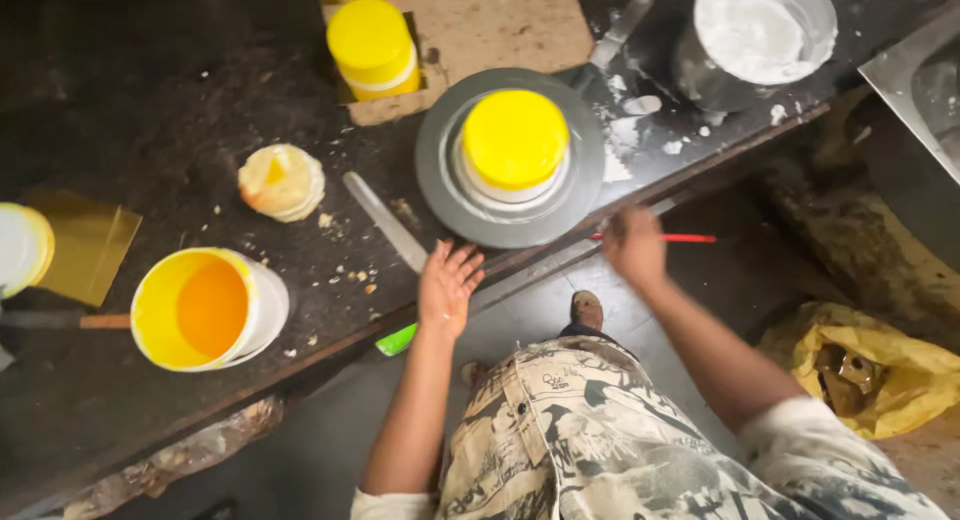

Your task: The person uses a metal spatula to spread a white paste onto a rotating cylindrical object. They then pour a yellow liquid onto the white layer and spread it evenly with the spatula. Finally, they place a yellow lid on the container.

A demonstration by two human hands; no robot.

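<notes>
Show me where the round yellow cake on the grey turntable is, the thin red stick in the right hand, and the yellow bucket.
Round yellow cake (515, 137), head view: top centre.
Thin red stick (690, 239), head view: shaft beyond the hand.
Yellow bucket (150, 305), head view: inner wall.

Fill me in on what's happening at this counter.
A person stands at a dark worktop. On a grey turntable sits a round cake coated in yellow. The left hand rests open at the turntable's near edge. The right hand grips a thin red-handled tool beside it. A tub of yellow-orange icing stands further left.
</notes>
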